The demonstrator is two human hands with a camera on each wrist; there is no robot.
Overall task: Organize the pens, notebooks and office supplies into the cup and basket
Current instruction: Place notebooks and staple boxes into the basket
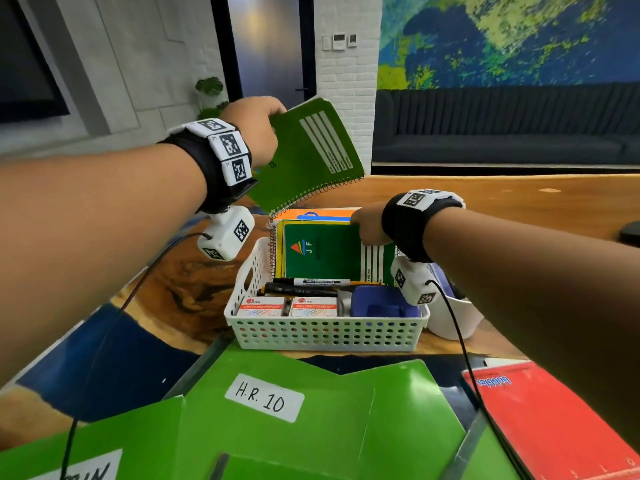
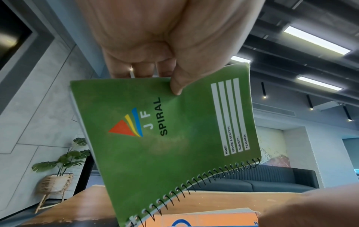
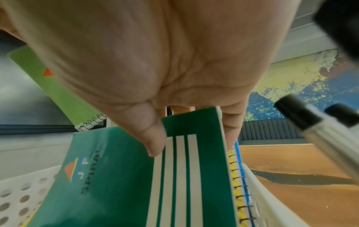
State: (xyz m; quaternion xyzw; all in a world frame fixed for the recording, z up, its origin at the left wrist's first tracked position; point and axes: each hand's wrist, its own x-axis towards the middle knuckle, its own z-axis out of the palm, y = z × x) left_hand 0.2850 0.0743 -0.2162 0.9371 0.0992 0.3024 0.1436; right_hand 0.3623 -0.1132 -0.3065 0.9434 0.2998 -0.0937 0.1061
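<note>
My left hand (image 1: 258, 128) pinches the top edge of a light green spiral notebook (image 1: 308, 157) (image 2: 170, 147), held tilted in the air above the far left of the white basket (image 1: 325, 332). Its spiral edge points down. My right hand (image 1: 369, 225) (image 3: 155, 138) grips the top of a dark green spiral notebook (image 1: 325, 252) (image 3: 136, 181) that stands upright in the basket, in front of yellow, blue and orange notebooks. In the basket's front part lie black markers (image 1: 311, 284), two paper clip boxes (image 1: 287, 306) and a blue object (image 1: 381, 301).
A white cup (image 1: 450, 318) with pens (image 3: 318, 127) stands right of the basket, under my right wrist. Green folders (image 1: 277, 420) labelled "H.R. 10" lie at the table's near edge. A red notebook (image 1: 561, 420) lies at the near right. Wooden table (image 1: 502, 202) stretches beyond.
</note>
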